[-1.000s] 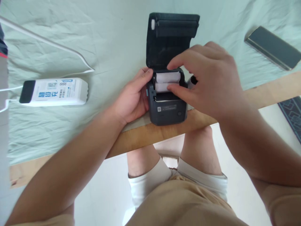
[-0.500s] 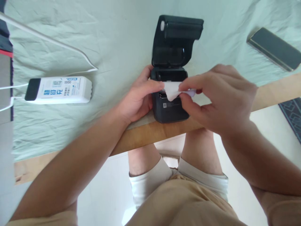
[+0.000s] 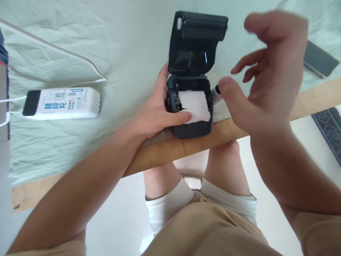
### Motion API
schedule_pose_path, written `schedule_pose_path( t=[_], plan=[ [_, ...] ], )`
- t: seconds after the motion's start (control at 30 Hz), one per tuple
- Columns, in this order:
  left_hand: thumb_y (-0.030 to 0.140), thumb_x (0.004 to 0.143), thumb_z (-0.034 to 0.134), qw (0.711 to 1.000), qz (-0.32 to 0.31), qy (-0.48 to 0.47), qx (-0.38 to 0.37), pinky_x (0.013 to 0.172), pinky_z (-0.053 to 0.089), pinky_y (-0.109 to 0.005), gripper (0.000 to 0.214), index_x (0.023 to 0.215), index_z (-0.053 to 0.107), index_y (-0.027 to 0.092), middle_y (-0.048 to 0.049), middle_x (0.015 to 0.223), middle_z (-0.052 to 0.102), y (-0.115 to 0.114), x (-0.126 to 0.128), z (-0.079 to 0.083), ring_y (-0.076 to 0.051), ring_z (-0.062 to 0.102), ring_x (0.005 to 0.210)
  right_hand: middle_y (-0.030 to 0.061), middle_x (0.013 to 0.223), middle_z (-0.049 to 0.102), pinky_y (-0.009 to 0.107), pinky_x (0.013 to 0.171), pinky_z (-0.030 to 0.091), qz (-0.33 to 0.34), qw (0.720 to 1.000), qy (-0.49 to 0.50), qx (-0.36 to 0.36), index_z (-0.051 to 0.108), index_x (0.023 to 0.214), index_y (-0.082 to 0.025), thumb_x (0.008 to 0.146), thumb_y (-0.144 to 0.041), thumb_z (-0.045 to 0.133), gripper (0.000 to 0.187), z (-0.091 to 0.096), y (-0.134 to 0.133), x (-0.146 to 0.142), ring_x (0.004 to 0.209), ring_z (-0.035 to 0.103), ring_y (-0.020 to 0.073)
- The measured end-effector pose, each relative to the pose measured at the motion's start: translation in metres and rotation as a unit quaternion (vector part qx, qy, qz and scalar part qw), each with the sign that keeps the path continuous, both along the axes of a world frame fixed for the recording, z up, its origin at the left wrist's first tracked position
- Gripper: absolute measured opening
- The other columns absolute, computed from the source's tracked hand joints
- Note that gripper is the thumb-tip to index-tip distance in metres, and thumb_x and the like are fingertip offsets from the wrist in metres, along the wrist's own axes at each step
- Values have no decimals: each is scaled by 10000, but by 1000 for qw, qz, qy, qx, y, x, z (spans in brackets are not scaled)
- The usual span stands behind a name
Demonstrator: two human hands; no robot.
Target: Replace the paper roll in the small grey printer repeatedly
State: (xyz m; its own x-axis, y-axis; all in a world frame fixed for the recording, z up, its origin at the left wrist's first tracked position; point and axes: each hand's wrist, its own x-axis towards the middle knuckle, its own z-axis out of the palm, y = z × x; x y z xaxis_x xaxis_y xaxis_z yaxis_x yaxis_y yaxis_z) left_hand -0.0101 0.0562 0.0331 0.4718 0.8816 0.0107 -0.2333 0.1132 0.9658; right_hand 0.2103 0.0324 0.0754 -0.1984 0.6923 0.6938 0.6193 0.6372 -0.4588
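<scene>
A small dark label printer (image 3: 190, 129) stands at the table's near edge with its lid (image 3: 198, 39) flipped up. A strip of white paper (image 3: 195, 106) lies pulled out over its front. My left hand (image 3: 154, 113) grips the printer's left side, its thumb pressing the paper down. My right hand (image 3: 266, 78) hovers to the right of the printer, a little above the table, fingers apart and holding nothing. A small dark cylindrical thing (image 3: 217, 90) peeks out just right of the printer, mostly hidden by my right thumb.
A white power bank (image 3: 61, 103) with white cables (image 3: 53, 48) lies to the left on the pale green cloth (image 3: 119, 42). A phone (image 3: 321, 58) lies at the right, partly behind my right hand. The wooden table edge (image 3: 165, 151) runs above my knees.
My right hand let go of the paper and lifted up to the right, opening. The paper strip now lies flat over the printer's front under my left thumb.
</scene>
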Motion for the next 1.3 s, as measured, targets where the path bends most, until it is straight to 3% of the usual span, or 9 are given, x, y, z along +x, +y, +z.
schedule_pose_path(
  t=[0.1, 0.23, 0.33, 0.47, 0.63, 0.77, 0.9, 1.07, 1.3],
  plan=[
    [227, 630, 957, 1000, -8, 5, 21, 1211, 515, -513, 1219, 1673, 331, 300, -106, 1551, 609, 3, 0, -3, -411, 554, 1503, 34, 1570, 573, 316, 845, 604, 44, 998, 3, -41, 553, 1478, -336, 980, -261, 614, 507, 9, 16, -2, 1510, 572, 242],
    [199, 579, 980, 1000, 13, 4, -12, 1202, 522, -467, 1242, 1657, 377, 331, -72, 1471, 659, 1, -1, 0, -376, 585, 1478, -5, 1483, 585, 318, 746, 562, 47, 988, 138, -49, 656, 1357, -413, 1053, -395, 657, 304, 1, 10, -4, 1273, 719, 236],
    [171, 608, 983, 997, 53, 13, -61, 1260, 470, -384, 1263, 1695, 350, 290, -37, 1408, 688, -6, 0, 9, -319, 623, 1438, 2, 990, 693, 307, 617, 477, 28, 979, 199, -44, 720, 1085, -334, 1017, -480, 728, 162, -15, -9, -2, 823, 693, 154],
    [157, 603, 980, 995, 65, -17, -75, 1241, 499, -395, 1120, 1594, 480, 307, -34, 1376, 707, -13, 4, 15, -323, 632, 1439, -60, 571, 471, 282, 464, 252, -2, 972, 206, -111, 545, 719, -244, 974, -561, 768, 464, -33, -24, -2, 492, 362, 89],
    [226, 750, 919, 982, 98, -52, -154, 1125, 606, -475, 688, 1366, 619, 291, -38, 1265, 739, -13, 9, 17, -353, 662, 1414, -34, 469, 438, 280, 439, 239, 18, 956, 176, -235, 437, 521, -216, 967, -729, 681, 722, -31, -23, -7, 455, 363, 85],
    [172, 699, 955, 979, 86, -33, -182, 1173, 587, -475, 628, 1250, 674, 282, -34, 1236, 773, -12, 7, 18, -357, 642, 1442, -31, 433, 458, 279, 404, 214, 20, 939, 165, -302, 423, 462, -215, 931, -600, 783, 705, -24, -21, -9, 424, 356, 78],
    [207, 722, 965, 986, 73, -29, -149, 1125, 614, -481, 471, 1109, 699, 244, -46, 1195, 794, -10, 3, 15, -371, 675, 1399, -34, 426, 458, 276, 397, 219, 41, 932, 162, -323, 379, 465, -214, 932, -506, 810, 700, -24, -20, -8, 418, 380, 73],
    [393, 907, 808, 982, 30, -103, -156, 1121, 619, -513, 206, 983, 714, 227, -70, 1129, 833, -12, 9, 22, -394, 647, 1431, -31, 462, 466, 262, 412, 230, 61, 937, 169, -301, 420, 496, -203, 976, -632, 719, 710, -31, -18, -6, 448, 394, 70],
    [286, 1070, 494, 967, 99, -137, -191, 1243, 513, -521, 330, 1303, 725, 253, -6, 1282, 811, -14, 17, 24, -326, 536, 1567, -26, 498, 501, 272, 437, 269, 66, 939, 161, -296, 476, 555, -212, 968, -823, 589, 746, -36, -16, -3, 467, 442, 85]
  ],
)
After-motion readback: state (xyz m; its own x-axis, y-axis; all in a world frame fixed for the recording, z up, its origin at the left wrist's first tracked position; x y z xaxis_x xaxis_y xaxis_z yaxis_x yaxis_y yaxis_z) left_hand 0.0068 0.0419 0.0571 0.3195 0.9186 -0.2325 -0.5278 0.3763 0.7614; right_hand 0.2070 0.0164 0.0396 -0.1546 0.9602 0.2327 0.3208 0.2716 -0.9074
